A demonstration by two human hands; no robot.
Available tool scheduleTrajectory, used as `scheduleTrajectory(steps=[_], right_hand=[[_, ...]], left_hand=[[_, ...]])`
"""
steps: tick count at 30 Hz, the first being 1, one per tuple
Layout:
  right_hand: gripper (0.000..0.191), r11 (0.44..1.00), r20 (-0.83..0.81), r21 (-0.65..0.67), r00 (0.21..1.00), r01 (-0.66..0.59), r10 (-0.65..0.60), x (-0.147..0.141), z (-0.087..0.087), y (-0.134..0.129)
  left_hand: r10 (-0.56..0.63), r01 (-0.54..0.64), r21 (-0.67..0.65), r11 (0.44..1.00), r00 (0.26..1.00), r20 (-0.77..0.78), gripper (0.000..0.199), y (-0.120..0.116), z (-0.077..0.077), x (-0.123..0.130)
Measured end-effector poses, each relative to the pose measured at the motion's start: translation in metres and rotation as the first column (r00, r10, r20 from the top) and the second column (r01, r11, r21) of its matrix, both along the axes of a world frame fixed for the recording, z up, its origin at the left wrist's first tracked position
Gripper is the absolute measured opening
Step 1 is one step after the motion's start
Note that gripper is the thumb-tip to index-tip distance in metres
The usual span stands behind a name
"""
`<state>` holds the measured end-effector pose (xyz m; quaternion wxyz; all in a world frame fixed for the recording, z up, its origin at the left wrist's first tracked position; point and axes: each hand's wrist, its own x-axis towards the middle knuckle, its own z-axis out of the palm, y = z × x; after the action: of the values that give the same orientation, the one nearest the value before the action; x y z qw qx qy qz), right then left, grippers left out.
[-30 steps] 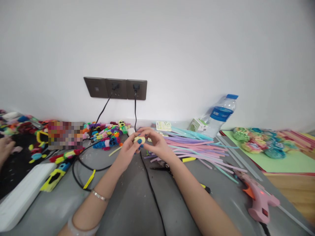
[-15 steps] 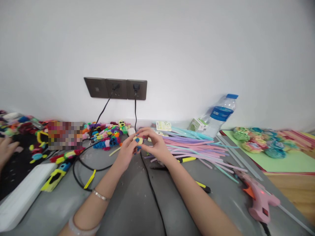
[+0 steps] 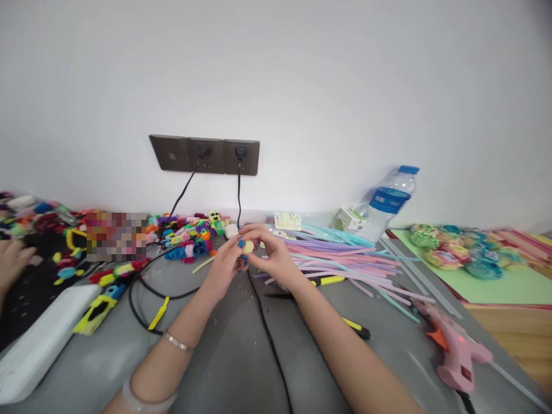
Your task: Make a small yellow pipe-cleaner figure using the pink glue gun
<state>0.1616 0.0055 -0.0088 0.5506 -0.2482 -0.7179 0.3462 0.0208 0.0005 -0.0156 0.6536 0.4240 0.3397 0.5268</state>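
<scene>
A small pale yellow piece is pinched between the fingertips of both hands, above the middle of the grey table. On its left side, my left hand has its fingers closed round it. My right hand grips it from the right with thumb and fingertips. Dark blue shows at the left fingertips, and the piece's exact shape is too small to make out. Just right of my right hand lies a spread of pastel pipe cleaners.
A pink glue gun with a red light lies at right. Yellow-black cutters, a leaning water bottle and green paper are around. At left are a white power strip, colourful fuzzy figures and another person's hand.
The yellow piece has turned slightly between my fingers and shows a rounder face. My hands stay in nearly the same place, and the whole view has shifted very slightly.
</scene>
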Motion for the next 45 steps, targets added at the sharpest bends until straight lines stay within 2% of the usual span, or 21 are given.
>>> scheduleTrajectory(steps=[5, 9, 12, 17, 24, 32, 35, 40, 45], right_hand=[[0.021, 0.998, -0.024, -0.048, 0.999, -0.048, 0.047, 0.0017, -0.0017, 0.0024], [0.020, 0.997, -0.014, -0.057, 0.999, -0.051, 0.051, 0.0022, -0.0026, 0.0027], [0.019, 0.999, 0.012, -0.036, 0.999, -0.036, 0.036, 0.0013, -0.0017, 0.0016], [0.021, 1.000, 0.048, 0.021, 0.999, 0.001, -0.002, -0.0011, 0.0011, -0.0010], [0.020, 0.997, 0.047, 0.066, 0.998, 0.031, -0.034, -0.0027, 0.0017, -0.0018], [0.021, 0.998, 0.050, 0.047, 0.998, 0.041, -0.043, -0.0038, 0.0034, -0.0039], [0.019, 0.999, 0.040, 0.028, 0.998, 0.041, -0.043, -0.0028, 0.0030, -0.0027], [0.019, 0.999, 0.010, 0.003, 0.999, 0.036, -0.036, -0.0013, 0.0013, -0.0009], [0.017, 1.000, -0.010, -0.018, 1.000, 0.007, -0.007, -0.0001, 0.0010, 0.0003]], left_hand=[[-0.010, 0.011, -0.013, 1.000, 0.999, 0.042, 0.046, 0.0016, -0.0021, -0.0014], [0.002, 0.001, 0.057, 0.998, 0.999, -0.042, 0.046, 0.0008, -0.0009, -0.0031], [0.016, -0.005, 0.096, 0.995, 0.993, -0.114, 0.036, 0.0001, 0.0003, -0.0033], [0.055, -0.049, 0.052, 0.997, 0.992, -0.111, 0.022, -0.0011, 0.0028, -0.0021], [0.060, -0.059, 0.012, 0.998, 0.995, -0.083, 0.032, -0.0011, 0.0065, -0.0009], [0.038, -0.034, 0.041, 0.999, 0.995, -0.093, 0.025, 0.0007, 0.0031, -0.0022], [0.024, -0.021, 0.042, 0.999, 0.998, -0.065, 0.031, 0.0011, 0.0024, -0.0021], [-0.037, 0.039, -0.019, 0.999, 0.995, 0.089, 0.041, 0.0030, 0.0032, -0.0029], [-0.022, 0.023, -0.018, 1.000, 0.996, 0.082, 0.029, 0.0041, 0.0018, -0.0034]])
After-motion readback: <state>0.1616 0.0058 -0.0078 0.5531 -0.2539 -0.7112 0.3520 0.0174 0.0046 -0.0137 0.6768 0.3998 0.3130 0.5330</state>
